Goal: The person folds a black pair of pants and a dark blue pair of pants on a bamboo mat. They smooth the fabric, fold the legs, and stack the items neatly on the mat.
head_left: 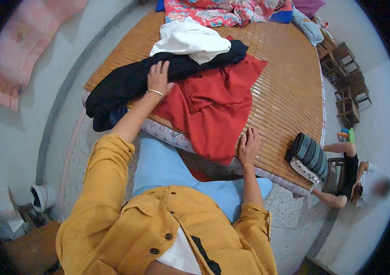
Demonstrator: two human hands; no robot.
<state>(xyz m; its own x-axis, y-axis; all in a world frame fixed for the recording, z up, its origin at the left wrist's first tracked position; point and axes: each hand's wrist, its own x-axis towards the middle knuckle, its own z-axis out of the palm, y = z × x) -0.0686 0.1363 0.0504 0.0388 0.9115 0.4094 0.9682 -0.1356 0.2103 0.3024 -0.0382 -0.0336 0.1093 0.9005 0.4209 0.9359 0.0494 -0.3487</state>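
Remotely, I log: slatted brown bamboo mat [291, 78], bearing rumpled red cloth [218, 101] and long black fabric bundle [119, 87]. Left hand [159, 78], spread, lies on the bundle, seemingly steadying it; right hand [250, 145], flattened, rests beside the cloth, perhaps bracing.

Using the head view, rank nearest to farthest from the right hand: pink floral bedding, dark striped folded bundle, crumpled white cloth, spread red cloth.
1. Red cloth: immediately left of the right hand.
2. Striped bundle: to the right.
3. White cloth: upper left.
4. Floral bedding: mat's far end.
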